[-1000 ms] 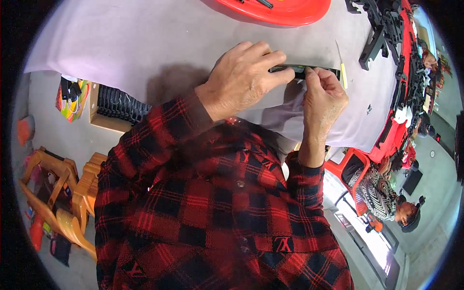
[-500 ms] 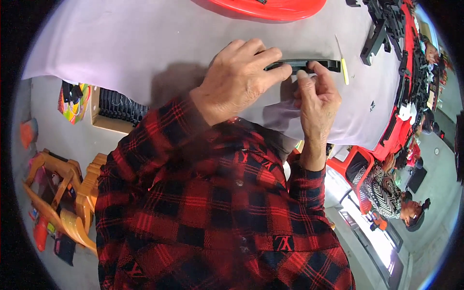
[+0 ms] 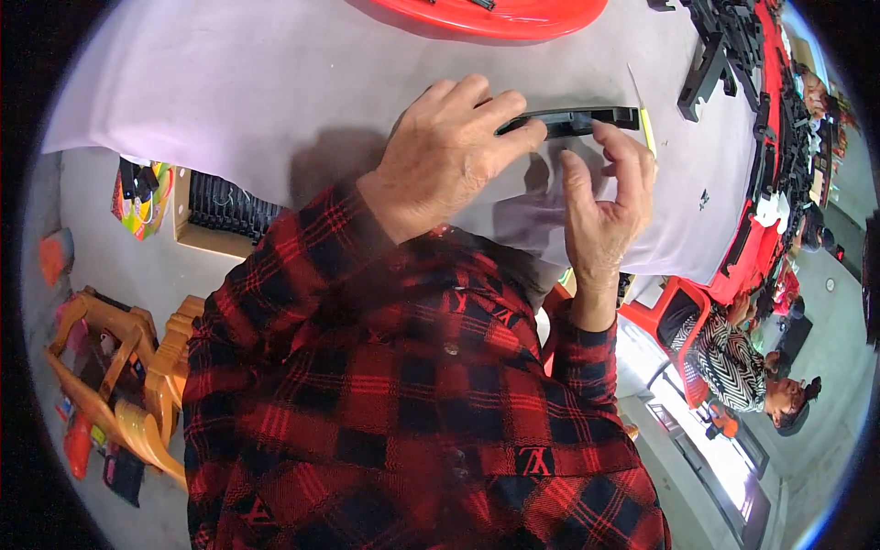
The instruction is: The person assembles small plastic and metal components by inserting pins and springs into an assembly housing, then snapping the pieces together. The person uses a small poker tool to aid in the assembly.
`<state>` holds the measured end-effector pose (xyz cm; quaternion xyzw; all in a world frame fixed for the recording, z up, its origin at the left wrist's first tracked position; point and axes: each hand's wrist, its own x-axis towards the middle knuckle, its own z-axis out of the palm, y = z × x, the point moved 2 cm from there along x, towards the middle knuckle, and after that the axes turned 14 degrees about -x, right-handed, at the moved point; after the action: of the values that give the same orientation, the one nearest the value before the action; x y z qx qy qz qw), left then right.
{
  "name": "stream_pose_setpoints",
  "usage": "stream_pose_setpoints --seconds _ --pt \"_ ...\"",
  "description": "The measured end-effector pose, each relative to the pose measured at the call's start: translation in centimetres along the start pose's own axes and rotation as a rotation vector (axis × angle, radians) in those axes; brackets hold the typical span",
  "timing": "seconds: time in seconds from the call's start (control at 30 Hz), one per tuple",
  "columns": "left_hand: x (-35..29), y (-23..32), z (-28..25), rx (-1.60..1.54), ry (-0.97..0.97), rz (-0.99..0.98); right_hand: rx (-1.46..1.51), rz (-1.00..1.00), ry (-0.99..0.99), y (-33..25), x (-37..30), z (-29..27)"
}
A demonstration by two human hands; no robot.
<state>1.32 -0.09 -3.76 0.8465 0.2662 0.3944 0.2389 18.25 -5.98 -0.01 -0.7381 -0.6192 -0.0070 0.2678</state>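
Note:
A long, narrow black plastic part [image 3: 573, 122] with a recessed channel lies on the pale cloth-covered table. Its left end is pinched between the thumb and fingers of my left hand [image 3: 456, 151]. Below its right half, my right hand [image 3: 610, 188] has thumb and forefinger apart, with nothing visible between them. The forefinger's tip is close to the part's lower edge; whether it touches, I cannot tell. Just past the part's right end lies a thin tool with a yellow handle [image 3: 646, 130] and a slim pale shaft.
A red plastic basin [image 3: 513, 26] with small black pieces stands at the far edge. Black plastic parts [image 3: 706, 78] are heaped at the right beside red cloth. Below the table's left side is a carton [image 3: 215, 240] of black parts. A person [image 3: 733, 367] sits at the right.
My right thumb and forefinger have parted and drawn down off the black part. My left hand keeps its pinch. The whole view has shifted slightly.

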Motion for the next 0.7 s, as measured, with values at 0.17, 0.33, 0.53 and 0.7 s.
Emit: stream_pose_setpoints --seconds 0.17,0.33,0.53,0.7 --pt "-0.1 -0.1 0.2 -0.007 0.023 0.008 -0.261 -0.318 -0.122 -0.5 0.6 0.4" --pt "0.1 -0.1 0.1 -0.014 0.0 -0.009 -0.317 -0.317 -0.141 -0.7 0.4 0.8" --pt "0.2 -0.3 0.0 -0.039 -0.054 -0.027 -0.315 -0.358 -0.126 -0.6 0.4 1.3" --pt "-0.2 -0.7 -0.3 -0.11 -0.052 -0.039 -0.275 -0.357 -0.171 -1.2 0.7 0.9"
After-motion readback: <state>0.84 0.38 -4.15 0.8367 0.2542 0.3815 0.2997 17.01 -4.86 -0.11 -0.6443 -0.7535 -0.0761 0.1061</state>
